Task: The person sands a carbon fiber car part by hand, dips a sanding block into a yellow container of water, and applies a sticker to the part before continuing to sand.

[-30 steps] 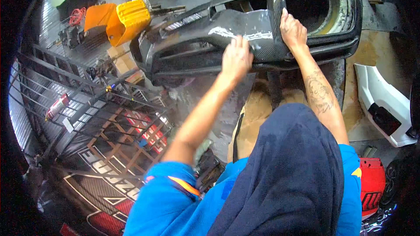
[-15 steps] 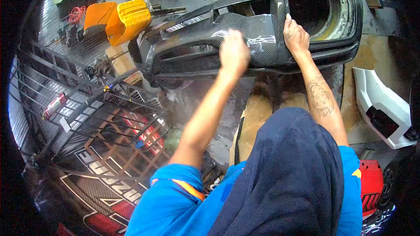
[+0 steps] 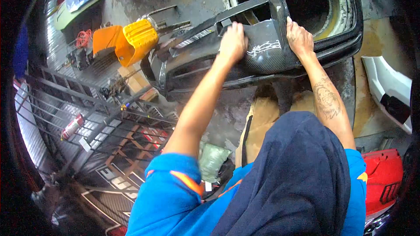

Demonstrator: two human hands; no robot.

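A black carbon-fibre car bumper [image 3: 275,63] lies tilted across a large round ring with a dark opening. White smears [image 3: 264,47] mark its surface near the middle. My left hand [image 3: 234,43] is closed and pressed on the bumper beside those smears; anything under its fingers is hidden. With fingers curled over the edge of an upright part, my right hand [image 3: 299,37] holds the bumper.
The round ring [image 3: 341,17] stands behind the bumper. Orange plastic parts [image 3: 124,41] lie to the left, above a black metal rack [image 3: 100,109]. A white bumper [image 3: 387,83] and a red panel [image 3: 383,177] are on the right. A pale green bag [image 3: 213,161] lies below.
The view has shifted, bringing the red panel and green bag more into sight. My left hand, blurred before, shows more clearly and sits slightly higher against the bumper. My right hand keeps its hold.
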